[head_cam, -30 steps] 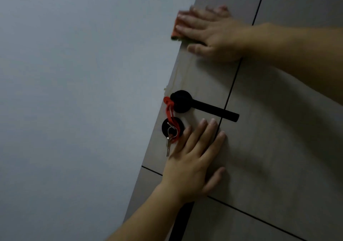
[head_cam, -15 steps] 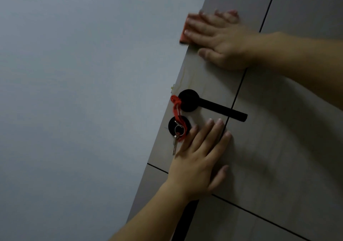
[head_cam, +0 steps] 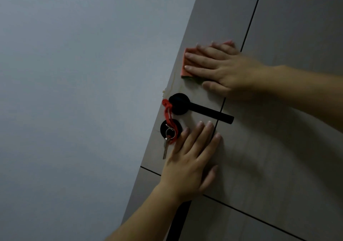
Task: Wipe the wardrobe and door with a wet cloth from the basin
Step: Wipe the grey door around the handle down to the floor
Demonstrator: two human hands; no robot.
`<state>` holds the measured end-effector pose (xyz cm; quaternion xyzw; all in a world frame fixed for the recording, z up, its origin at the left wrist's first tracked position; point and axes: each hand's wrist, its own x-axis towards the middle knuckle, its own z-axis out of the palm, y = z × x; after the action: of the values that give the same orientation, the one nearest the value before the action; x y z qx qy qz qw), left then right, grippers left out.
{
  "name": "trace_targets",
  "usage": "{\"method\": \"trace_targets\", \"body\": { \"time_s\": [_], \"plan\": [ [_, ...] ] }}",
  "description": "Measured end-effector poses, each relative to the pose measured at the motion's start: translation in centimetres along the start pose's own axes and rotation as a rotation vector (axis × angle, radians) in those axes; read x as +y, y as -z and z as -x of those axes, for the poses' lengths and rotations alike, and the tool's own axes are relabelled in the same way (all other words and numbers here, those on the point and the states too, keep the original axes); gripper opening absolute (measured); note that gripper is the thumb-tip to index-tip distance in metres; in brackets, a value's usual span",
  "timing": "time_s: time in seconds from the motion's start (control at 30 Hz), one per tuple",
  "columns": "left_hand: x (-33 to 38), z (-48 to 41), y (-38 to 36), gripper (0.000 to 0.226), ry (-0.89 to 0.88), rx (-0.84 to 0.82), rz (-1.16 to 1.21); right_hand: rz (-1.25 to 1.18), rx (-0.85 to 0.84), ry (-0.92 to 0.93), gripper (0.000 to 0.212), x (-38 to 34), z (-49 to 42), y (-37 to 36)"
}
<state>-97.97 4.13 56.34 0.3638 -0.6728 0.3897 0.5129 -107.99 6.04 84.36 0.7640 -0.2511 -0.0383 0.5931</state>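
You are pressing the orange cloth (head_cam: 187,62) flat against the grey door (head_cam: 278,157) with your right hand (head_cam: 222,68). Its fingers are lying straight over the cloth, not curling round it. The cloth is sitting near the door's edge, just above the black handle (head_cam: 204,110). Your left hand (head_cam: 191,159) is also resting open on the door, palm down and holding nothing, just below the handle and beside the keys (head_cam: 165,145) hanging from the lock on a red cord (head_cam: 168,110).

You are judging by this that the door wipe is under way. The strip above the handle is getting attention, while the handle, the lock area and the lower panels look left to do. Neither the wardrobe nor the basin is showing, so you cannot tell how that part stands.
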Motion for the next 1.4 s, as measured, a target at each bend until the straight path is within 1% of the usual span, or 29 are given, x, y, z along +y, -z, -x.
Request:
{"method": "trace_targets", "body": {
  "time_s": [0.03, 0.07, 0.13, 0.17, 0.2, 0.23, 0.33, 0.37, 0.4, 0.5, 0.53, 0.57, 0.6, 0.7, 0.73, 0.8, 0.87, 0.97, 1.07, 1.23, 1.4],
  "plan": [
    [0.0, 0.0, 0.0, 0.074, 0.002, -0.001, 0.000, 0.003, 0.002, -0.010, 0.065, 0.7, 0.6, 0.0],
    [0.0, 0.0, 0.0, 0.074, 0.005, 0.000, -0.001, -0.007, 0.011, -0.090, 0.067, 1.6, 0.9, 0.3],
    [0.1, -0.1, -0.1, 0.073, 0.011, 0.007, 0.003, -0.073, 0.065, -0.352, 0.071, 3.5, 1.4, 0.9],
    [0.1, -0.1, -0.1, 0.073, 0.011, 0.011, 0.008, -0.093, 0.088, -0.435, 0.073, 3.7, 1.7, 1.1],
    [0.1, -0.1, 0.0, 0.073, 0.011, 0.013, 0.015, -0.095, 0.094, -0.463, 0.073, 3.1, 2.2, 1.0],
    [0.1, -0.1, 0.0, 0.073, 0.010, 0.013, 0.022, -0.088, 0.088, -0.431, 0.073, 2.0, 3.0, 0.6],
    [0.1, -0.1, 0.0, 0.074, 0.009, -0.002, 0.021, -0.034, 0.013, -0.126, 0.069, -1.1, 6.4, -1.8],
    [0.1, -0.1, 0.0, 0.075, 0.008, -0.011, 0.015, -0.018, 0.005, -0.082, 0.068, -0.6, 7.2, -2.2],
    [0.2, -0.1, 0.0, 0.075, 0.010, -0.019, 0.013, -0.016, 0.016, -0.119, 0.068, 0.5, 7.6, -2.0],
    [0.5, -0.1, 0.0, 0.072, 0.030, -0.014, 0.027, -0.098, 0.074, -0.478, 0.075, 4.2, 7.6, -0.4],
    [0.6, -0.1, 0.0, 0.071, 0.038, -0.011, 0.028, -0.124, 0.080, -0.542, 0.076, 4.4, 7.4, -0.1],
    [0.7, -0.2, 0.1, 0.070, 0.045, -0.011, 0.030, -0.127, 0.073, -0.543, 0.077, 3.7, 7.3, 0.0],
    [0.9, -0.2, 0.2, 0.070, 0.052, -0.016, 0.035, -0.116, 0.066, -0.475, 0.075, 2.5, 7.3, -0.3],
    [1.0, -0.1, 0.4, 0.069, 0.056, -0.039, 0.031, -0.028, -0.001, -0.127, 0.066, -0.5, 9.0, -2.3],
    [1.0, -0.1, 0.4, 0.068, 0.053, -0.039, 0.023, -0.009, -0.024, -0.070, 0.064, -0.7, 9.4, -2.6],
    [1.1, -0.1, 0.2, 0.068, 0.058, -0.033, 0.013, -0.006, -0.032, -0.030, 0.061, -0.2, 8.5, -2.0],
    [1.2, 0.0, 0.0, 0.068, 0.069, -0.025, 0.011, -0.011, -0.008, 0.016, 0.059, -0.5, 5.4, -1.4],
    [1.3, 0.3, -0.2, 0.068, 0.083, -0.016, -0.006, -0.038, -0.006, 0.131, 0.055, -2.5, -0.5, 0.2],
    [1.1, 0.5, -0.3, 0.069, 0.075, 0.003, -0.021, -0.076, 0.005, 0.205, 0.056, -3.5, -2.6, 0.7],
    [1.0, 0.5, -0.3, 0.073, 0.072, -0.014, -0.026, -0.088, 0.016, 0.214, 0.054, -2.0, 1.0, -0.8],
    [1.0, 0.4, -0.5, 0.071, 0.069, -0.013, -0.058, -0.115, 0.005, 0.195, 0.056, -3.2, -2.1, 0.4]
  ]
}}
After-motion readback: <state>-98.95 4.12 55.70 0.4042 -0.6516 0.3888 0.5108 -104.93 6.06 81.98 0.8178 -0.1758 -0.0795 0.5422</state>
